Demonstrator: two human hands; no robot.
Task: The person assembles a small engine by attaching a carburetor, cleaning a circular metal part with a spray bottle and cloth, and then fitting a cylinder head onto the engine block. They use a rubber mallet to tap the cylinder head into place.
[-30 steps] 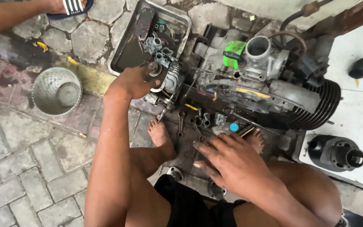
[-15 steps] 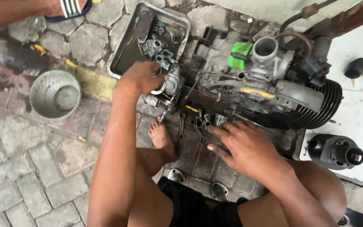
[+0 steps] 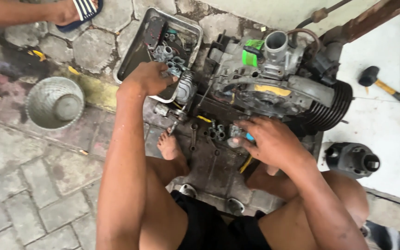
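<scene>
A greasy engine block (image 3: 274, 88) with a finned cylinder (image 3: 332, 109) lies on the ground in front of me. My left hand (image 3: 149, 78) reaches over the near rim of a metal tray (image 3: 140, 44) and grips a small metal part at the tray's edge, next to a ribbed round piece (image 3: 186, 88). My right hand (image 3: 269, 141) rests fingers spread on small metal parts (image 3: 221, 132) below the engine, touching a piece with a blue tip. My bare foot (image 3: 170, 148) sits between my arms.
A woven metal bowl (image 3: 54, 102) stands on the paving at left. A hammer (image 3: 390, 90) lies on the white slab at right, with a black cylindrical part (image 3: 353, 159) below it. Another person's sandalled foot (image 3: 77, 11) is at top left.
My left hand has moved up from the ribbed piece to the tray rim. My right hand has slid up toward the engine onto the small parts.
</scene>
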